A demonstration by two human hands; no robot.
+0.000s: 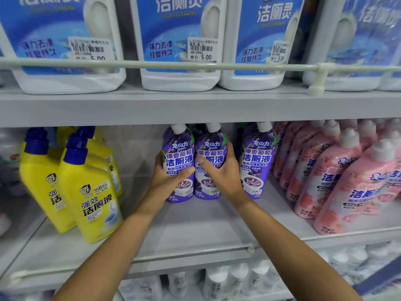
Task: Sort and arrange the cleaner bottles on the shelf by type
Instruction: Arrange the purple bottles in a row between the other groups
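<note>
**Both hands on the purple pair, mid-shelf**

Starting at the left, the yellow bottles (86, 192) stand in their own group with blue caps up, well apart from the action. In the middle, the left hand (171, 177) is wrapped round the waist of the first purple bottle (178, 148), with the thumb across the label. Touching it is the second purple bottle (211, 146), and the right hand (221, 172) is clamped on its waist the same way.

Both bottles are upright toward the back of the shelf (195, 224). Their long axes are vertical, white caps up and labels facing out. I cannot tell whether their bases are lifted or resting.

They look like full plastic bottles. I'd judge them weighty for their size and stiff-walled, with a glossy sleeve that could slip. The waist seems the sensible hold, low enough to stop them tipping.

Further right, a third purple bottle (257, 161) stands untouched with a small gap between. Then come the pink bottles (347, 181) in their rows.
</note>
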